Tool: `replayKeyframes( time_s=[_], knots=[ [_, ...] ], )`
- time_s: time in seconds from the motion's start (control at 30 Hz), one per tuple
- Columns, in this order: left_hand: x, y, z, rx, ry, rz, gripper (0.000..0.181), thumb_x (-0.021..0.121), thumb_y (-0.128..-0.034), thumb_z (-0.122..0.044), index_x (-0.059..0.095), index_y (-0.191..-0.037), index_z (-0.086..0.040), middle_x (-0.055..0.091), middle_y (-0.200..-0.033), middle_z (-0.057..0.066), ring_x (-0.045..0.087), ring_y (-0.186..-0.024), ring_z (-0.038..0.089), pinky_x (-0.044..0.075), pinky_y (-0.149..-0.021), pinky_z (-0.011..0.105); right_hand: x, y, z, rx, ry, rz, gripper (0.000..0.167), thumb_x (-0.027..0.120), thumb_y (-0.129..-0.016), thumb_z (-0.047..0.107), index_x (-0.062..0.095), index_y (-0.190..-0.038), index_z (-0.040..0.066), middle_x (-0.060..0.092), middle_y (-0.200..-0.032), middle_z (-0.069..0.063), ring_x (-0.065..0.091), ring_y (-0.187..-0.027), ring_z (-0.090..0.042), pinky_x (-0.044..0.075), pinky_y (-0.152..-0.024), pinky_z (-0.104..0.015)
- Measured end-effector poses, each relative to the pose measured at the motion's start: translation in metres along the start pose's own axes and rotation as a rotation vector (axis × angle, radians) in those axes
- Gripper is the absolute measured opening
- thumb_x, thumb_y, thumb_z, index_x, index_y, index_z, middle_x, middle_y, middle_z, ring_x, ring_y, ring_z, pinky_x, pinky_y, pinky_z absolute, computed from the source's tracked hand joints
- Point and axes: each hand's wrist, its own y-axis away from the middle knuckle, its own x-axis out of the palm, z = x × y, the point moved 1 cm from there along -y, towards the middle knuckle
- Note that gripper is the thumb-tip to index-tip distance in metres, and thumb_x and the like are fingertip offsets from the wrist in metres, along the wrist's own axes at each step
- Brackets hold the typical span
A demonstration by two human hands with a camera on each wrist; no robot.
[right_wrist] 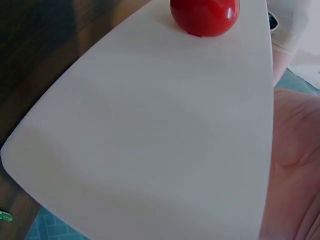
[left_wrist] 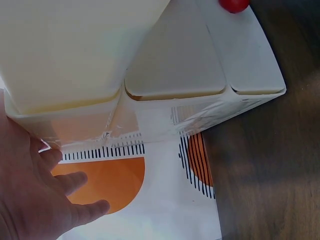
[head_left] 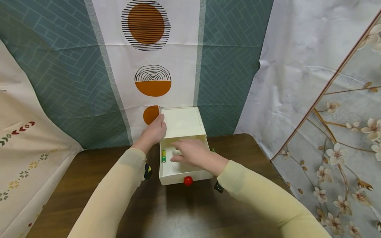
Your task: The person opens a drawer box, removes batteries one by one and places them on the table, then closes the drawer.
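A white box stands at the back of the table, its drawer pulled out toward me. The drawer front carries a round red knob. Inside, by the left wall, lies a green and yellow battery. My left hand rests against the box's left side near the top; in the left wrist view its fingers stick out loosely. Over the drawer's right part is my right hand, thumb and forefinger apart, with nothing seen between them. It covers some of the drawer floor.
A small green item shows just right of the box; the right wrist view has a green battery end on the dark wooden table. Patterned cloth hangs behind the box, and a floral cloth hangs at right.
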Motion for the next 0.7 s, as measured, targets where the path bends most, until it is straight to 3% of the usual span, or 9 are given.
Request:
replayKeyframes(
  time_s=[0.1,0.33,0.53,0.7],
  knots=[
    [0.0,-0.001,0.0,-0.005,0.004,0.006,0.066,0.017,-0.1199,-0.034,0.007,-0.177,-0.003,0.006,-0.185,0.015,0.007,-0.17,0.032,0.009,-0.136,0.052,0.002,-0.005,-0.002,-0.005,-0.001,0.009,0.058,0.079,-0.102,0.048,0.071,-0.148,0.015,0.076,-0.136,0.0,0.071,-0.108,-0.017,0.061,-0.089,-0.038],
    [0.0,-0.002,0.002,0.001,-0.007,0.006,0.066,0.017,-0.1197,-0.034,0.006,-0.177,-0.003,0.006,-0.185,0.015,0.008,-0.17,0.033,0.01,-0.136,0.053,0.004,-0.016,0.0,-0.016,0.024,0.026,0.053,0.08,-0.101,0.051,0.075,-0.139,0.014,0.076,-0.104,0.004,0.067,-0.088,-0.015,0.056,-0.073,-0.036],
    [0.0,-0.002,0.001,0.0,-0.003,0.004,0.066,0.016,-0.1194,-0.034,0.007,-0.177,-0.003,0.006,-0.185,0.015,0.008,-0.17,0.033,0.01,-0.136,0.053,0.003,-0.023,0.004,-0.001,0.008,0.044,0.048,0.082,-0.1,0.051,0.077,-0.132,0.016,0.077,-0.1,0.004,0.066,-0.085,-0.015,0.054,-0.069,-0.034],
    [0.001,-0.002,0.001,0.0,0.003,0.002,0.066,0.016,-0.1193,-0.034,0.007,-0.177,-0.002,0.006,-0.185,0.015,0.008,-0.17,0.034,0.009,-0.136,0.053,0.005,-0.028,0.006,0.002,0.024,0.076,0.05,0.083,-0.099,0.05,0.077,-0.138,0.02,0.077,-0.1,0.006,0.066,-0.083,-0.013,0.054,-0.068,-0.034]
  ],
)
